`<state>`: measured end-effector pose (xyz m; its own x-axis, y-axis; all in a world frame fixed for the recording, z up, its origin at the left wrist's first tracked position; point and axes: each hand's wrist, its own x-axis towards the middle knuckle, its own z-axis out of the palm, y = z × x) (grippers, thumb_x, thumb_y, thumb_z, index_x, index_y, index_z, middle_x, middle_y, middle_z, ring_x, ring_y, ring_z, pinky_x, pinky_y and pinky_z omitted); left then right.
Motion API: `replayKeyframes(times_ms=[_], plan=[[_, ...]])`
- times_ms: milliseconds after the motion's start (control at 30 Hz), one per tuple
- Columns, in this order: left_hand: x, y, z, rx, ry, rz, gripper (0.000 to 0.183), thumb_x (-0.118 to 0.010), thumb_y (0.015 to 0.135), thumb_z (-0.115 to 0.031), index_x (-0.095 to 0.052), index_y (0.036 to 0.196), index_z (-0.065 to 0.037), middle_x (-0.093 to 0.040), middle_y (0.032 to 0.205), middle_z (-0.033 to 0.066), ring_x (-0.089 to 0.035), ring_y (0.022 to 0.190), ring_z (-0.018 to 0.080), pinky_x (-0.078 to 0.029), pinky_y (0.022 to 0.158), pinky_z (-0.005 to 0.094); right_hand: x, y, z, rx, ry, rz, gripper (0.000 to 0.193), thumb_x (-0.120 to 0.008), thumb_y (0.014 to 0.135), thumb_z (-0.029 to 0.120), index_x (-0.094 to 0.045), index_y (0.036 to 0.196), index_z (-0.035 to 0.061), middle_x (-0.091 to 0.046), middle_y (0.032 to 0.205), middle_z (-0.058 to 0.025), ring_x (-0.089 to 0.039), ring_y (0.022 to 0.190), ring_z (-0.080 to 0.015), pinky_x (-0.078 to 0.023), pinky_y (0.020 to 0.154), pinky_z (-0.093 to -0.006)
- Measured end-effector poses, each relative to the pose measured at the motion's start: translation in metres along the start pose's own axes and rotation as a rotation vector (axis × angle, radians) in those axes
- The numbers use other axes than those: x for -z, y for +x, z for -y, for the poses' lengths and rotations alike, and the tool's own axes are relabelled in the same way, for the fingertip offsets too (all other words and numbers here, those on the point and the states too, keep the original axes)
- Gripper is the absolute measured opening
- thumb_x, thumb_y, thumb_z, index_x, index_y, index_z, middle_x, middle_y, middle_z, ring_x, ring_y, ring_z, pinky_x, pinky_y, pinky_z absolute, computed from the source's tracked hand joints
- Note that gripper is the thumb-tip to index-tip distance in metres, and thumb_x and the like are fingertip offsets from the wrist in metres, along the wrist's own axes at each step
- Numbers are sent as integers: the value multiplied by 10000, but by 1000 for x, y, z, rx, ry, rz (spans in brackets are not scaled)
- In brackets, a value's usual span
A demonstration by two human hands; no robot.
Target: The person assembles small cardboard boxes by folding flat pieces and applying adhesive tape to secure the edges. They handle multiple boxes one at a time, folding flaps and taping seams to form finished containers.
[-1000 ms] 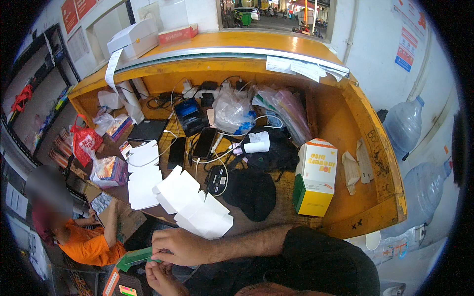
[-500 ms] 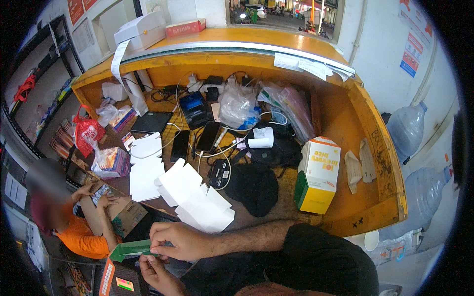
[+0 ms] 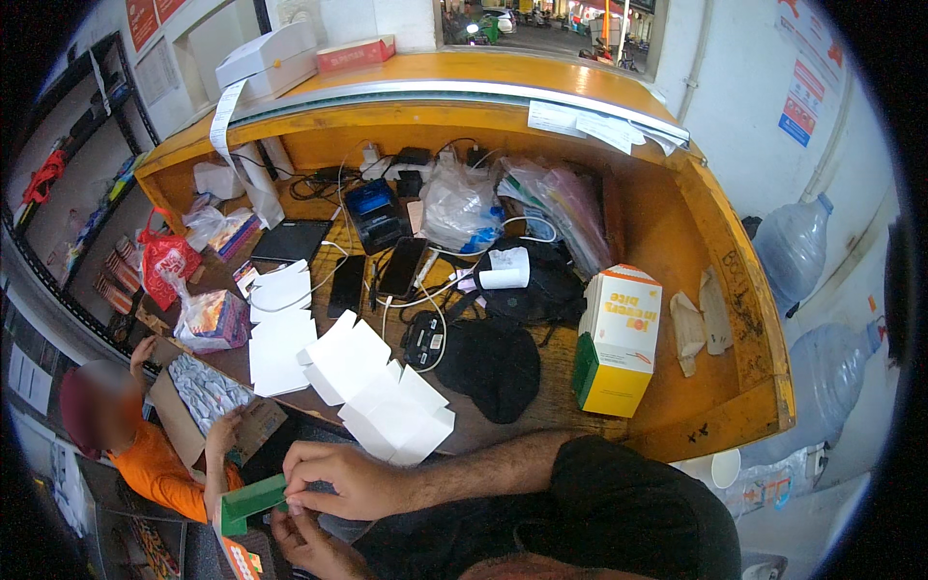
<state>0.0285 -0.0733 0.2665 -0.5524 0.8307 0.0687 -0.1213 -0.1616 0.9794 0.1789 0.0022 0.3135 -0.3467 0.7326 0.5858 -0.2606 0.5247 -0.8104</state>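
At the lower left a green and orange printed carton, partly folded, is in my hands. My right hand reaches across from the right and pinches the carton's green edge. Just below it, my left hand has its fingers closed at the same green part; the fingertips are partly hidden. White cut carton blanks with tabs lie on the desk beyond my hands, one nearest me. An upright white, yellow and green box stands to the right.
A black cap, phones, cables and plastic bags crowd the yellow desk. At left, a person in orange handles an opened cardboard box of silvery packets. Large water bottles stand at right.
The carton in my hands has tilted, showing a broader green panel. The co-worker's hands have moved apart, and the cardboard box now stands open with silvery packets showing.
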Motion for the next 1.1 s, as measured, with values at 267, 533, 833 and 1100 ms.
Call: replayKeyframes(times_ms=[267,533,833,1100], plan=[[2,1,-14,5,-137,168,309,-628,1131,-261,-576,1267,12,-676,1239,125,-664,1133,184,-547,982,355,4,0,-1,221,-275,8,136,-776,955,113,-688,954,9,-617,1041,-115,-657,976,-284,-540,826,-414],[3,0,-7,6,-196,291,359,-619,1137,-296,-565,1331,2,-667,1272,136,-655,1159,180,-536,1007,358,0,-3,13,107,-175,-86,191,-790,908,101,-623,909,9,-616,1007,-122,-661,950,-342,-541,812,-438],[8,3,-8,27,-211,239,323,-622,1136,-279,-573,1292,0,-667,1230,120,-652,1140,181,-534,994,356,2,-1,12,221,-266,-80,130,-780,948,105,-677,939,26,-635,1018,-97,-653,951,-265,-529,809,-405],[-5,-4,-15,-18,-235,184,289,-624,1135,-270,-573,1241,-6,-673,1171,111,-647,1095,173,-534,973,355,-1,-3,9,189,-214,-116,149,-774,917,104,-649,910,23,-633,1014,-117,-649,965,-317,-529,842,-431]])
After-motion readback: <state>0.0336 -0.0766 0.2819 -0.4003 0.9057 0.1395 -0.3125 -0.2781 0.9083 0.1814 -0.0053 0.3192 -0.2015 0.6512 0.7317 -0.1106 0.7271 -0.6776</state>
